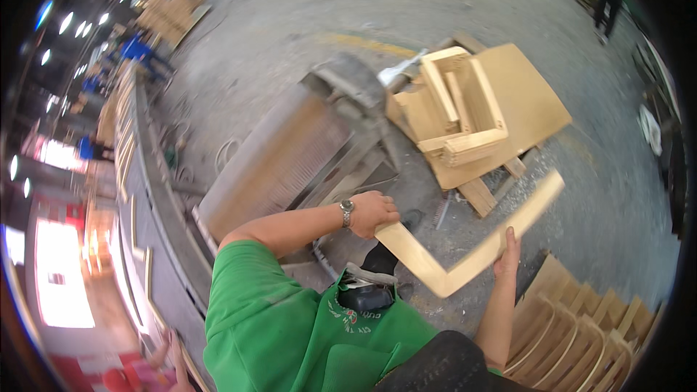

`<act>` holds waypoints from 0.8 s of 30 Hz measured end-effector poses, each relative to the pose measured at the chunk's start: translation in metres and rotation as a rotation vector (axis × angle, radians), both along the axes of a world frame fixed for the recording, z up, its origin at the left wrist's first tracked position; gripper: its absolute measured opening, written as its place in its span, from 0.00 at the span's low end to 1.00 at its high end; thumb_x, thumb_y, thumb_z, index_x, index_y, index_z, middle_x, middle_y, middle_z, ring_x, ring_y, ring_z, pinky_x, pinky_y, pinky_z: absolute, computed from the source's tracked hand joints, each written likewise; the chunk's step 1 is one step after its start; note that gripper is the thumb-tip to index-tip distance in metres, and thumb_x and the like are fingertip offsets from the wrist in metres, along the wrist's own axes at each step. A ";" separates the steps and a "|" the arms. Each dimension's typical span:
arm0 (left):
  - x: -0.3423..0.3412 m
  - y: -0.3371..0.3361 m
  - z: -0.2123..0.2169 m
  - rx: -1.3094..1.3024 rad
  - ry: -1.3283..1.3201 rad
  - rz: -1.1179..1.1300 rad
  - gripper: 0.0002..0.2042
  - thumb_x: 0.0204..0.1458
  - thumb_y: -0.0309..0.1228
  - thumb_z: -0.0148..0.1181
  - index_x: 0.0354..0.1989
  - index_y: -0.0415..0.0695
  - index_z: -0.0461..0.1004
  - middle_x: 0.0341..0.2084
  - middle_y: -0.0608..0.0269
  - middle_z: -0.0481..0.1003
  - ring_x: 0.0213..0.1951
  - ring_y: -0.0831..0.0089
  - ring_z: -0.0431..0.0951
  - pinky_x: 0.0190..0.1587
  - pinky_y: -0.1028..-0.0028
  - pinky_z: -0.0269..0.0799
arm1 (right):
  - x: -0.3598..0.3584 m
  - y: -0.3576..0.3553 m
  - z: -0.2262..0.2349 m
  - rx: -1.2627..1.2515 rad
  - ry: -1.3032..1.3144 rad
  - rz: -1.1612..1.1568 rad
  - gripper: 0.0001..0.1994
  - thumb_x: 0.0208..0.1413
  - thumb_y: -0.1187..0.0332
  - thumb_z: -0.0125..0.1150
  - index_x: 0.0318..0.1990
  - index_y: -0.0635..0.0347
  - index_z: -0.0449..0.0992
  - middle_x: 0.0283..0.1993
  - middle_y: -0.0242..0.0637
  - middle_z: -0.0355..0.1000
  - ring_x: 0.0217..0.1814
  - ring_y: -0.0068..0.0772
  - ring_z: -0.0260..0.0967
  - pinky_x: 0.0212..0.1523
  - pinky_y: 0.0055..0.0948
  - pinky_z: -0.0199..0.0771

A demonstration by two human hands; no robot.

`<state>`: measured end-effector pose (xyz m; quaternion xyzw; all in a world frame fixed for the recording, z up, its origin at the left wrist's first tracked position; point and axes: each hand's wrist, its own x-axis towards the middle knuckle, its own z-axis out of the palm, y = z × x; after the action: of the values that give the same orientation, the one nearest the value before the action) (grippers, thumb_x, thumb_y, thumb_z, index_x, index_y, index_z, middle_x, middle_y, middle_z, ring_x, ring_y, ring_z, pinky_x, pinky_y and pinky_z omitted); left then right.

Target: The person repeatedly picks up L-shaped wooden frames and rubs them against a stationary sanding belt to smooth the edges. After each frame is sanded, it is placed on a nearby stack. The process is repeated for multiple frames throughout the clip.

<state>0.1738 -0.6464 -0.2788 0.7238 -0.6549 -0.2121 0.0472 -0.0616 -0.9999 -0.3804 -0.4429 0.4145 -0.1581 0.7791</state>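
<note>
An L-shaped wooden frame piece, pale and smooth, is held in front of my body with its corner toward me. My left hand, a metal watch on its wrist, closes around the end of the shorter-looking arm. Farther along the other arm, my right hand grips the edge with the thumb showing on top; its other fingers are mostly hidden behind the wood. Just beyond my left forearm stands a belt sander with a wide brownish belt, blurred in part.
Similar angled wooden pieces lie stacked on a board over a wooden pallet. Curved wooden parts are piled at lower right. A long conveyor bearing wooden pieces runs along the left, with a person in pink beside it.
</note>
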 end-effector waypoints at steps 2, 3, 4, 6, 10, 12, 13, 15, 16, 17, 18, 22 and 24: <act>-0.019 0.034 0.016 0.028 -0.102 -0.047 0.26 0.31 0.39 0.71 0.44 0.50 0.74 0.43 0.62 0.75 0.51 0.59 0.73 0.56 0.58 0.68 | -0.003 0.020 0.000 0.192 -0.054 -0.033 0.31 0.62 0.56 0.65 0.65 0.62 0.61 0.57 0.47 0.68 0.60 0.45 0.68 0.57 0.45 0.73; -0.025 0.052 0.022 0.082 -0.165 -0.053 0.26 0.31 0.40 0.71 0.45 0.51 0.75 0.45 0.62 0.75 0.53 0.59 0.72 0.57 0.57 0.67 | -0.007 0.034 0.000 0.219 -0.021 -0.124 0.29 0.62 0.56 0.65 0.62 0.63 0.63 0.54 0.46 0.70 0.58 0.44 0.68 0.56 0.44 0.73; -0.031 0.072 0.027 0.012 -0.234 0.041 0.28 0.32 0.42 0.73 0.47 0.52 0.75 0.49 0.60 0.72 0.56 0.57 0.70 0.58 0.57 0.66 | -0.007 0.050 -0.001 0.220 -0.078 -0.059 0.28 0.60 0.54 0.66 0.60 0.62 0.64 0.52 0.46 0.70 0.55 0.43 0.68 0.57 0.43 0.72; -0.036 0.117 0.034 -0.062 -0.266 0.283 0.32 0.34 0.48 0.74 0.53 0.53 0.75 0.57 0.54 0.68 0.61 0.53 0.66 0.62 0.55 0.62 | 0.004 0.087 -0.004 0.238 -0.070 -0.065 0.28 0.59 0.53 0.67 0.58 0.60 0.65 0.48 0.44 0.70 0.52 0.42 0.68 0.58 0.44 0.70; -0.014 0.200 0.022 -0.236 -0.242 0.904 0.35 0.45 0.59 0.66 0.58 0.49 0.74 0.62 0.45 0.64 0.65 0.45 0.62 0.67 0.52 0.57 | 0.059 0.193 -0.001 0.354 -0.097 -0.045 0.23 0.58 0.57 0.68 0.54 0.58 0.67 0.44 0.42 0.70 0.48 0.42 0.69 0.55 0.44 0.72; 0.016 0.240 0.003 -0.309 -0.299 1.191 0.33 0.49 0.59 0.62 0.56 0.46 0.74 0.59 0.43 0.66 0.62 0.44 0.63 0.65 0.51 0.59 | 0.101 0.250 -0.004 0.429 -0.071 -0.035 0.20 0.58 0.60 0.69 0.51 0.56 0.69 0.41 0.40 0.71 0.43 0.41 0.70 0.50 0.43 0.75; 0.032 0.261 -0.007 -0.340 -0.318 1.304 0.32 0.51 0.58 0.60 0.55 0.45 0.75 0.57 0.43 0.67 0.61 0.44 0.64 0.64 0.51 0.60 | 0.121 0.279 -0.008 0.443 -0.061 -0.017 0.19 0.57 0.61 0.70 0.50 0.56 0.69 0.41 0.40 0.71 0.42 0.41 0.70 0.49 0.43 0.76; 0.075 0.301 -0.025 -0.355 -0.406 1.483 0.29 0.53 0.55 0.58 0.52 0.42 0.76 0.54 0.43 0.69 0.58 0.44 0.66 0.62 0.51 0.62 | 0.175 0.333 -0.019 0.421 -0.008 -0.056 0.19 0.57 0.62 0.70 0.50 0.58 0.70 0.41 0.39 0.71 0.43 0.39 0.70 0.49 0.42 0.76; 0.091 0.321 -0.032 -0.329 -0.464 1.551 0.26 0.54 0.53 0.57 0.50 0.42 0.76 0.52 0.44 0.70 0.56 0.45 0.67 0.60 0.52 0.63 | 0.201 0.359 -0.025 0.404 -0.024 -0.044 0.22 0.56 0.60 0.71 0.52 0.59 0.69 0.43 0.41 0.70 0.46 0.41 0.69 0.52 0.43 0.75; 0.107 0.341 -0.037 -0.239 -0.477 1.646 0.24 0.55 0.50 0.56 0.48 0.41 0.77 0.50 0.45 0.72 0.55 0.46 0.68 0.59 0.53 0.64 | 0.224 0.384 -0.029 0.373 0.007 -0.053 0.25 0.55 0.58 0.71 0.54 0.59 0.68 0.46 0.42 0.69 0.50 0.42 0.68 0.56 0.45 0.73; 0.130 0.362 -0.037 -0.281 -0.563 1.621 0.21 0.55 0.47 0.55 0.45 0.41 0.77 0.48 0.45 0.73 0.53 0.47 0.69 0.58 0.54 0.65 | 0.248 0.405 -0.032 0.382 -0.016 -0.053 0.27 0.55 0.58 0.71 0.56 0.60 0.67 0.48 0.44 0.68 0.51 0.43 0.67 0.59 0.45 0.71; 0.230 0.428 -0.017 -0.371 -0.556 1.638 0.16 0.53 0.40 0.53 0.41 0.42 0.78 0.42 0.45 0.76 0.49 0.47 0.73 0.54 0.55 0.69 | 0.349 0.465 -0.027 0.416 -0.172 -0.073 0.27 0.57 0.63 0.69 0.58 0.68 0.67 0.50 0.45 0.67 0.52 0.43 0.68 0.57 0.45 0.74; 0.259 0.440 -0.012 -0.486 -0.666 1.569 0.16 0.53 0.40 0.53 0.43 0.42 0.78 0.43 0.44 0.76 0.49 0.46 0.74 0.54 0.54 0.70 | 0.373 0.475 -0.024 0.427 -0.171 -0.091 0.26 0.57 0.65 0.69 0.57 0.71 0.67 0.51 0.45 0.68 0.52 0.42 0.69 0.55 0.44 0.76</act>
<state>0.4323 -0.2065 -0.2913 0.9586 0.0235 0.2479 0.1384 0.3109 -0.5252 -0.4046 -0.2338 0.3906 -0.1390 0.8795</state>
